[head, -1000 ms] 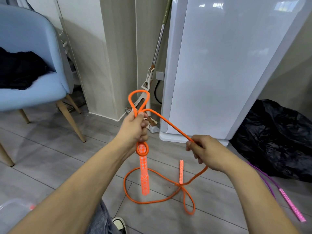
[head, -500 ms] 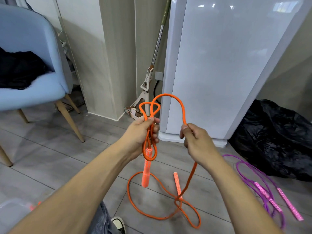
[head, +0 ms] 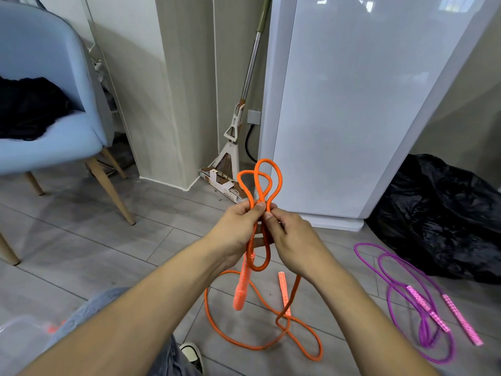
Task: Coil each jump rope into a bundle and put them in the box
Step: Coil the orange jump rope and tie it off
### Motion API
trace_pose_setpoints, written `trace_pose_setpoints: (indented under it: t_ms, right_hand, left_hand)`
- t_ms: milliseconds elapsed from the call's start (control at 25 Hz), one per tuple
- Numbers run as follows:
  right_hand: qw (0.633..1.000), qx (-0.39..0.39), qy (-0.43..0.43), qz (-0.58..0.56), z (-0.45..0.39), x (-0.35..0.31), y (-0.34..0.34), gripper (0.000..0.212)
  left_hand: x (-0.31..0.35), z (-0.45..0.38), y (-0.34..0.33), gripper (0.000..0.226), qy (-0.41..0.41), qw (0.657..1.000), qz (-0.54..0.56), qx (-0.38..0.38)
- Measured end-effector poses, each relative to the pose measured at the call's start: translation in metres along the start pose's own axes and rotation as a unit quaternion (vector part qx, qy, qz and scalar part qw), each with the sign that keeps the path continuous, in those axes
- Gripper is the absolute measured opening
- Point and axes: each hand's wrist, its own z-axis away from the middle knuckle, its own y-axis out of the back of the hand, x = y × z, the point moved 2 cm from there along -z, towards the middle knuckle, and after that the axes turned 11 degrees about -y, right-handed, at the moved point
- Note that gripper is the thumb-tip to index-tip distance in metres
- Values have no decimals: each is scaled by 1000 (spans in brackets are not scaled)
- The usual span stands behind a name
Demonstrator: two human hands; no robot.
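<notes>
Under me runs a floor of long grey planks [head: 81, 240], and ahead stands a beige wall [head: 179, 77] with a white skirting at its foot. At my left sits a pale blue armchair [head: 48, 85] on wooden legs, a black garment [head: 27, 107] heaped on its seat. A mop [head: 238, 118] leans in the corner beside a tall white glossy cabinet [head: 352, 104] catching ceiling light, with a black plastic bag [head: 439, 218] crumpled on its right.

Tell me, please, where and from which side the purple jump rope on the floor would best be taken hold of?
Probably at the two pink handles of the purple jump rope, coming straight down from above. They lie flat and nearly side by side on the floor, clear of the black bag; being stiff, one grasp could take both, while the cord lies in loose, overlapping loops.
</notes>
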Motion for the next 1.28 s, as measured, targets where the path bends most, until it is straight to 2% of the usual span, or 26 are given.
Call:
trace_pose_setpoints:
  t_ms: [200,400,520,680,800,920,1000,1080,1160,1200,1280]
  right_hand:
    - [999,-9,17,43,0,0,4,29]
    - [997,-16,33,69,2,2,2,29]
    - [997,-12,40,67,1,1,1,28]
    - [984,-161,-39,-64,0,8,8,37]
    - [962,-248,-81,-81,5,20,30,37]
    - [959,-251,-126,-29,4,44,62,36]
    - [972,-168,-161,18,-1,63,84,38]
    - [984,-46,-157,67,-6,75,102,38]
    - [992,38,-108,60,-8,70,106,34]
    - [996,34,-84,26,-8,63,102,32]
    - [998,-26,-44,-27,-6,43,86,29]
  left_hand:
    - [3,-2,2,33,14,999,27,-29]
    - [0,-3,2,27,-11,999,-30,-43]
    - [8,-5,3,18,-29,998,48,-12]
    - [27,-29,30,24,-63,964,237,101]
    - [34,-45,60,28,-61,942,285,163]
    - [41,-48,82,28,-88,945,221,226]
    - [46,-47,89,27,-123,946,130,272]
    - [49,-45,90,24,-151,945,14,290]
    - [44,-44,82,21,-165,950,-81,253]
    - [40,-41,75,20,-164,957,-104,216]
    - [35,-33,58,18,-149,975,-110,127]
